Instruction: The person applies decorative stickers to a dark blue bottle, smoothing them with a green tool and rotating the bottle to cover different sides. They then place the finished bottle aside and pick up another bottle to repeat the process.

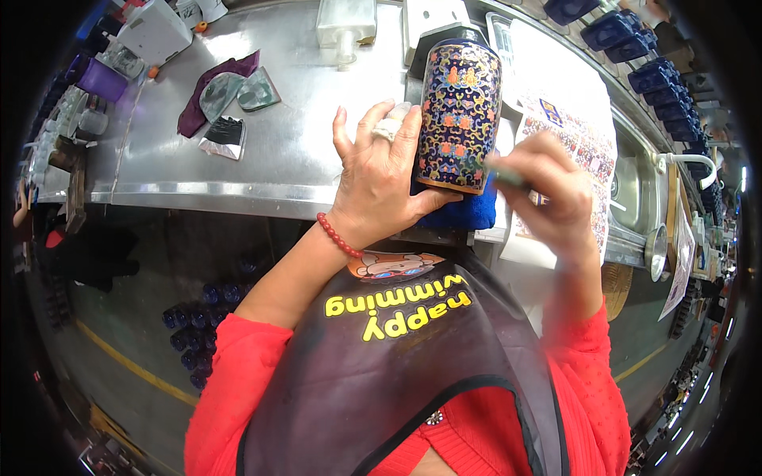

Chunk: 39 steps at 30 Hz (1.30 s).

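A dark blue vase (pixel 460 119), covered in colourful floral patterns with a gold rim at its base, lies with its base toward me on a blue cloth (pixel 468 214). My left hand (pixel 375 170) grips the vase's left side, its thumb at the base edge. Something white and crumpled, like a wrap (pixel 386 129), is around one of its fingers. At the vase's lower right, my right hand (pixel 556 186) is closed on a small dark green piece (pixel 506 171) that meets the patterned surface. Motion blurs that hand, so the piece's kind is unclear.
Sheets of printed patterns (pixel 530 230) lie to the right, beside a metal sink (pixel 627 186). A purple cloth (pixel 194 111), greenish pads (pixel 258 89) and a black-and-white packet (pixel 224 136) rest on the steel table (pixel 290 143). A clear container (pixel 346 24) stands at the back; blue vessels (pixel 615 33) line the right.
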Available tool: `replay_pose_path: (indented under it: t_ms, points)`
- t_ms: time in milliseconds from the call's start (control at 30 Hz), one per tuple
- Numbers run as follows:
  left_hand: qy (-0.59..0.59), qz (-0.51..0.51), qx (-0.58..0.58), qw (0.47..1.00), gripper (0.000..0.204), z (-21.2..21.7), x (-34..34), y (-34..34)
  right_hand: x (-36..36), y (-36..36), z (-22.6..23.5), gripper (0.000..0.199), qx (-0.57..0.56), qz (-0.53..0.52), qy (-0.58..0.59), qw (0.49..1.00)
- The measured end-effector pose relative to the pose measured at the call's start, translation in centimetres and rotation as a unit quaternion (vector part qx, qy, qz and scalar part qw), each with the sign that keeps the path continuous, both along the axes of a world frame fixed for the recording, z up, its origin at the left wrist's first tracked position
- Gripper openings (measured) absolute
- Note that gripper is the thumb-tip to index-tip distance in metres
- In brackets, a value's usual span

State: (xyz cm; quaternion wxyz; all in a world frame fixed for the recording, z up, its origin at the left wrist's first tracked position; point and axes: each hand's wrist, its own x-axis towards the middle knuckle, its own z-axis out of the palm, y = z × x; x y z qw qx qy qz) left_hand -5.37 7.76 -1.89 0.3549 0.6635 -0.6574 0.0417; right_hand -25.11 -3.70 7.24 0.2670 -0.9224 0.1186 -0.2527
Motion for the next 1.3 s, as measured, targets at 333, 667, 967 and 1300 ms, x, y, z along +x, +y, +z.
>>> replay_pose_path:
  t_ms: [333, 667, 967, 1300]
  points:
    - [0.220, -0.124, 0.059, 0.966, 0.095, -1.9, 0.9, 0.9, -2.5, -0.2, -1.6, 0.029, 0.045, -0.023, -0.007, 0.999]
    - [0.307, -0.121, 0.074, 0.941, 0.092, -0.8, 0.6, 0.5, -2.0, -0.1, -2.5, 0.029, 0.006, -0.051, -0.050, 0.997]
    - [0.146, -0.072, 0.032, 0.986, 0.102, 0.6, 0.1, 1.4, 0.2, -0.5, -0.4, 0.039, -0.056, 0.018, -0.031, 0.998]
    - [0.014, -0.008, 0.013, 1.000, 0.101, 1.8, -1.1, 0.0, 4.6, -5.1, 2.8, 0.022, 0.124, -0.077, -0.082, 0.986]
